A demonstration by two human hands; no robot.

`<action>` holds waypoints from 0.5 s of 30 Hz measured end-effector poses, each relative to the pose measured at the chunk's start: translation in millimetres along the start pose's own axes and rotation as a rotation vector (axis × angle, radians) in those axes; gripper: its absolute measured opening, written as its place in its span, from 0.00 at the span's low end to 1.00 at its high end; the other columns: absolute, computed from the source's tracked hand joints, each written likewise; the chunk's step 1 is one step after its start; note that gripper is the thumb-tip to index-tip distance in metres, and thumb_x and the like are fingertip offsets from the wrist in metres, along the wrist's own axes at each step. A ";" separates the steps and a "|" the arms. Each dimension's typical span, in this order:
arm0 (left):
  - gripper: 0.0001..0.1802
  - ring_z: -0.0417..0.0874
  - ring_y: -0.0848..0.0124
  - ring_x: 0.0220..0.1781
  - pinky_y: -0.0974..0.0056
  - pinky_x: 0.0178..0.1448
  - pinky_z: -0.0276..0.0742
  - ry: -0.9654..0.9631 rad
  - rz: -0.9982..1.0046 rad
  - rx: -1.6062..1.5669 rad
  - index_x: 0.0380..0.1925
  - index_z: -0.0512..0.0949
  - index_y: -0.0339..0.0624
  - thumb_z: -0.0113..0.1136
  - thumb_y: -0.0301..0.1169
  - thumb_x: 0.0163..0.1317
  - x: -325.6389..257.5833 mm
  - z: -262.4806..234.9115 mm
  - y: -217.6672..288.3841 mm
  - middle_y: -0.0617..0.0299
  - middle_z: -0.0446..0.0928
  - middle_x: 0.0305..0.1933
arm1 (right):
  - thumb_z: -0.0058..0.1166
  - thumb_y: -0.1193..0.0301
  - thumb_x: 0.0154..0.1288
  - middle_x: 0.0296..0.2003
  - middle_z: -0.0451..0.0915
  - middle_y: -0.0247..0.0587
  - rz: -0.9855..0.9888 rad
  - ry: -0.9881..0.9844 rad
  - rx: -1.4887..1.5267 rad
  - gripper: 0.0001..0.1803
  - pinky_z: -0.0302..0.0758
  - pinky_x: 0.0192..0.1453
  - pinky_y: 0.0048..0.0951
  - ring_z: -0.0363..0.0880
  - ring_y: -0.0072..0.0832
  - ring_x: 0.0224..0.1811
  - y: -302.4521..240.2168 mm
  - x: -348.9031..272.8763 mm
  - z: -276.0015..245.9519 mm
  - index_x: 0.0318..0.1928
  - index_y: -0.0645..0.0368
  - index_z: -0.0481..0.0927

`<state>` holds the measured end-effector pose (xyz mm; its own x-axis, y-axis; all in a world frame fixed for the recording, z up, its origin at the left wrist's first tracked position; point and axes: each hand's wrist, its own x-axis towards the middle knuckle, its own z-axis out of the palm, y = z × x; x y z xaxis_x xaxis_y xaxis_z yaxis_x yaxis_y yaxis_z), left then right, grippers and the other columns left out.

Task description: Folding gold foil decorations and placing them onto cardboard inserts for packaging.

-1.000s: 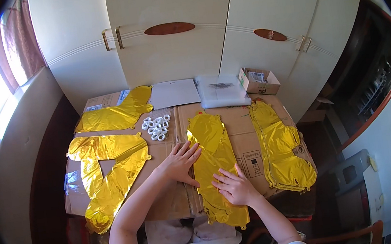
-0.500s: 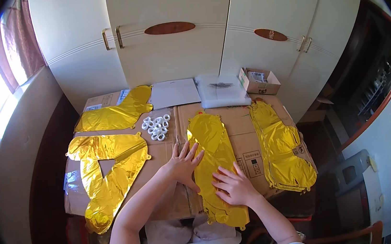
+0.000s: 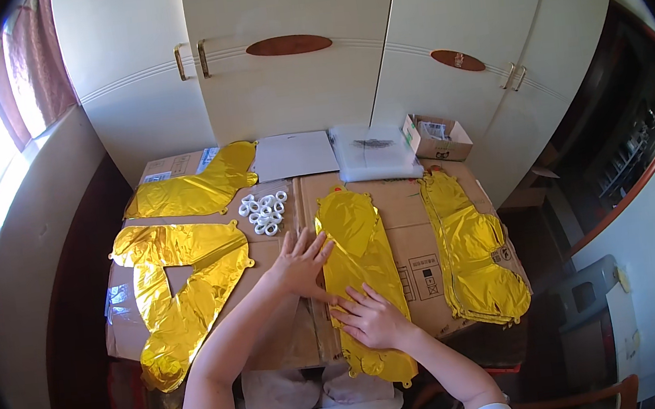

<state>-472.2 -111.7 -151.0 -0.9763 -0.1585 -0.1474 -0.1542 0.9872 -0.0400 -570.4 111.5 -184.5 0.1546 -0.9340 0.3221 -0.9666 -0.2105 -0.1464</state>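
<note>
A flat gold foil balloon (image 3: 355,238) lies lengthwise on the cardboard-covered table (image 3: 415,227) in front of me. My left hand (image 3: 300,264) rests flat, fingers spread, on the cardboard at the balloon's left edge, fingertips touching the foil. My right hand (image 3: 373,320) presses palm-down on the balloon's lower half, fingers apart. Neither hand grips anything.
More flat gold foil balloons lie at the right (image 3: 474,248), left (image 3: 179,282) and back left (image 3: 192,189). A cluster of small white rings (image 3: 264,212) sits behind my left hand. A white sheet (image 3: 294,156), a clear bag (image 3: 374,155) and a small open box (image 3: 435,137) stand before white cupboards.
My left hand has slid slightly along the balloon's left edge and its fingers have spread wider. My right hand stays pressed on the foil.
</note>
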 end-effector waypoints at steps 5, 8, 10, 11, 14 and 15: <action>0.58 0.39 0.48 0.80 0.35 0.77 0.33 -0.024 -0.056 -0.099 0.75 0.47 0.45 0.43 0.75 0.56 16.5 1.0 -25.7 0.60 0.48 0.79 | 0.52 0.60 0.66 0.62 0.75 0.39 0.012 -0.002 0.011 0.20 0.60 0.72 0.53 0.70 0.43 0.67 -1.4 0.0 -0.8 0.56 0.49 0.81; 0.57 0.39 0.49 0.81 0.36 0.78 0.33 -0.025 -0.088 -0.145 0.75 0.48 0.47 0.43 0.75 0.56 25.7 1.8 -34.1 0.60 0.48 0.79 | 0.53 0.60 0.66 0.62 0.75 0.39 0.012 0.000 0.014 0.20 0.60 0.72 0.53 0.70 0.43 0.67 -0.7 -0.5 -0.3 0.56 0.48 0.81; 0.56 0.39 0.49 0.81 0.36 0.78 0.32 -0.030 -0.091 -0.167 0.75 0.49 0.48 0.43 0.74 0.57 29.0 2.6 -42.3 0.60 0.49 0.79 | 0.53 0.60 0.66 0.62 0.75 0.39 0.007 -0.004 0.019 0.20 0.60 0.72 0.53 0.70 0.44 0.67 -1.0 0.5 -0.8 0.56 0.48 0.81; 0.56 0.40 0.49 0.81 0.36 0.78 0.32 -0.015 -0.092 -0.163 0.75 0.50 0.49 0.43 0.75 0.56 31.3 5.1 -45.4 0.61 0.49 0.79 | 0.53 0.60 0.65 0.62 0.75 0.39 0.006 -0.001 0.021 0.20 0.60 0.72 0.53 0.70 0.44 0.67 -1.0 0.5 -0.8 0.56 0.48 0.81; 0.59 0.40 0.50 0.81 0.35 0.78 0.31 0.020 -0.103 -0.135 0.75 0.50 0.50 0.43 0.77 0.53 37.8 8.2 -50.8 0.62 0.49 0.79 | 0.53 0.61 0.65 0.62 0.75 0.39 0.007 0.007 0.025 0.20 0.60 0.72 0.54 0.70 0.44 0.67 -0.6 -0.9 -0.3 0.56 0.48 0.81; 0.60 0.40 0.50 0.81 0.35 0.78 0.31 0.024 -0.115 -0.116 0.75 0.50 0.49 0.43 0.78 0.51 39.4 8.5 -51.9 0.63 0.49 0.79 | 0.53 0.61 0.65 0.62 0.75 0.39 0.006 0.008 0.026 0.20 0.60 0.72 0.53 0.70 0.44 0.67 -0.1 -1.1 1.0 0.56 0.48 0.81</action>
<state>-501.3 -169.3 -163.1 -0.9543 -0.2716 -0.1247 -0.2805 0.9580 0.0598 -570.2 112.3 -185.8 0.1468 -0.9330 0.3285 -0.9618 -0.2123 -0.1729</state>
